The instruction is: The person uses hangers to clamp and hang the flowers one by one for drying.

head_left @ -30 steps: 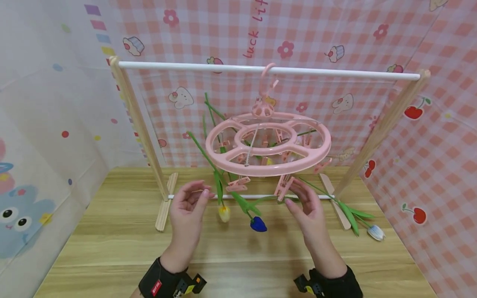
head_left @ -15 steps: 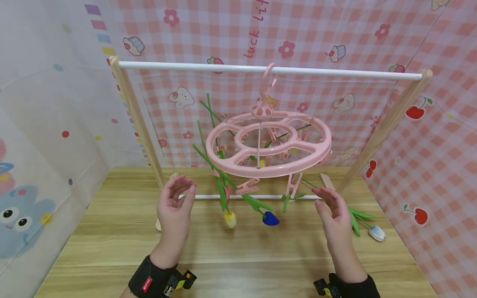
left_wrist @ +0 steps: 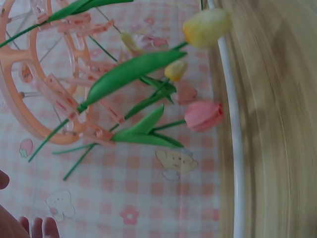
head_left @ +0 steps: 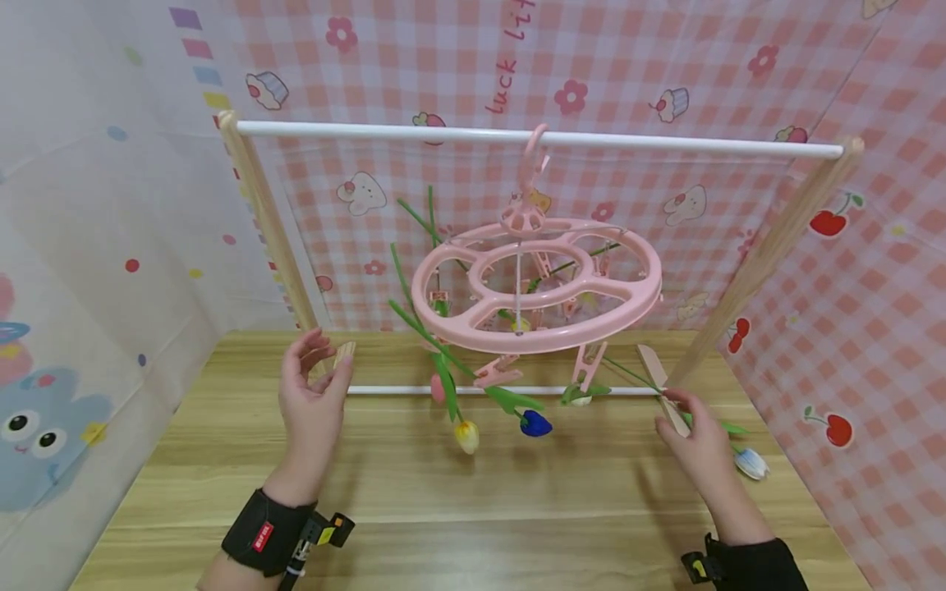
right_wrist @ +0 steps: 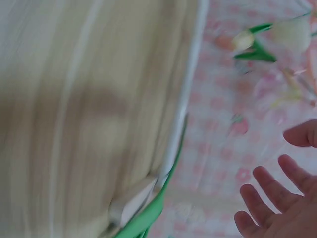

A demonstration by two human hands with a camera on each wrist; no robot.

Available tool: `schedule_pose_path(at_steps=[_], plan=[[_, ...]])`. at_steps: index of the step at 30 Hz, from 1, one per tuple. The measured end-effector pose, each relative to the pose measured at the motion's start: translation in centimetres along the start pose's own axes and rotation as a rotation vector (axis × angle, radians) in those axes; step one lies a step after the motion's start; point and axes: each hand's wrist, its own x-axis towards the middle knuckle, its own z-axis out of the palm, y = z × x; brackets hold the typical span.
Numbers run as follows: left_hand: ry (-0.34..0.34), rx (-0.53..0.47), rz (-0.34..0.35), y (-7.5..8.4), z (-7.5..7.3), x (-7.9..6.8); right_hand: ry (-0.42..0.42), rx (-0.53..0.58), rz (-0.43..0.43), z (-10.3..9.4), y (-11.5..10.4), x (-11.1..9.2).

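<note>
A pink oval clip hanger [head_left: 547, 338] hangs from a white rod [head_left: 369, 131]. Its clothespins hold several artificial tulips upside down, among them a yellow tulip [head_left: 467, 437], a blue tulip [head_left: 535, 423] and a pink tulip [left_wrist: 204, 116]. My left hand [head_left: 312, 419] is raised by the rack's left foot, fingers loosely bent around nothing. On the other side, my right hand [head_left: 698, 451] reaches near the rack's right foot, fingers spread in the right wrist view. A white-and-blue tulip [head_left: 751, 464] lies on the table just beyond it, its stem and leaves partly hidden by this hand.
Wooden posts [head_left: 277, 238] carry the upper rod, and a lower white bar [head_left: 399, 391] joins them near the wooden table [head_left: 473, 525]. Behind stands a pink checked cloth [head_left: 443, 49] with printed figures. A wooden foot [head_left: 654, 365] sits at the right.
Both hands have moved apart, away from the hanger: the left one leftward, the right one rightward and down toward the lying tulip. The hanger has turned slightly, shifting its clothespins and tulips.
</note>
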Motion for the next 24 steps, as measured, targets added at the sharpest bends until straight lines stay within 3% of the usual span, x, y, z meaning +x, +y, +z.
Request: schedule_pose_path(at_steps=[7, 14, 24], plan=[[0.036, 0.051, -0.038, -0.7, -0.8, 1.0, -0.122, -0.182, -0.055, -1.2, 3.1, 0.4], [0.051, 0.097, -0.05, -2.7, -1.1, 1.9, -0.2, -0.338, 0.002, -2.0, 5.8, 0.7], [-0.056, 0.254, -0.054, -4.0, -2.0, 4.1, -0.276, -0.367, -0.006, -2.2, 9.4, 1.7]])
